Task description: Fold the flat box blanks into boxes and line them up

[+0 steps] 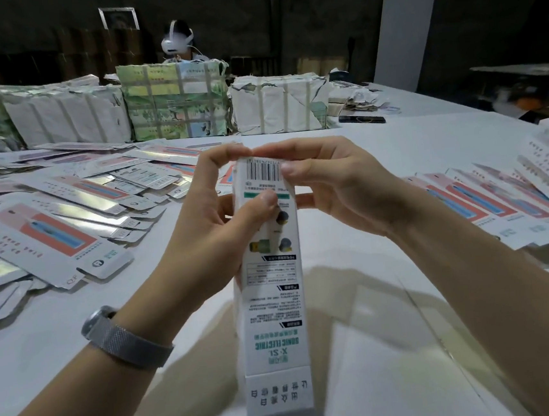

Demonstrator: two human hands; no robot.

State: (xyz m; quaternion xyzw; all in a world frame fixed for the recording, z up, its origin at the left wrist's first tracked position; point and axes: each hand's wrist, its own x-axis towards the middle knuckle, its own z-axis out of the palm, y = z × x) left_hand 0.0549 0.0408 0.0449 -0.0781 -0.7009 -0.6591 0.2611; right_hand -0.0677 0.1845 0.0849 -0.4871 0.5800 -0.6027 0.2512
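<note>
I am gripping a long white printed cardboard box with my left hand and right hand, fingertips pinching its far end (end flap hidden), above the white worktop.

A packing workshop, by the look of it. A long white desk is strewn with heaps of flat printed box blanks, and taped paper-wrapped bundles stand in a row along its far side. Another worker in a white headset sits behind them, against dark bare walls.
</note>
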